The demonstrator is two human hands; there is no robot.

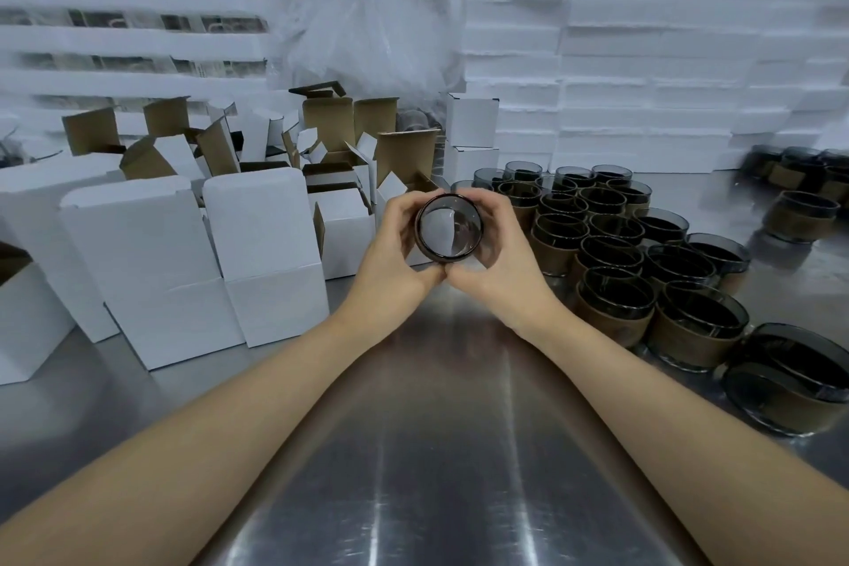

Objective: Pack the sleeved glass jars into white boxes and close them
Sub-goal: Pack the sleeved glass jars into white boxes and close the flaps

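Now | both hands' grip, left hand [390, 244] and right hand [498, 244], curled round sleeved glass jar [449, 228] | advice: turn it base-first toward open white box [344, 225], centre frame

Both my forearms reach straight out, left hand [390, 244] and right hand [498, 250] cupped together, fingers curled, thumbs touching below.

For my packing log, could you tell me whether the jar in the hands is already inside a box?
No; both the left hand and the right hand hold the jar in the air above the table.
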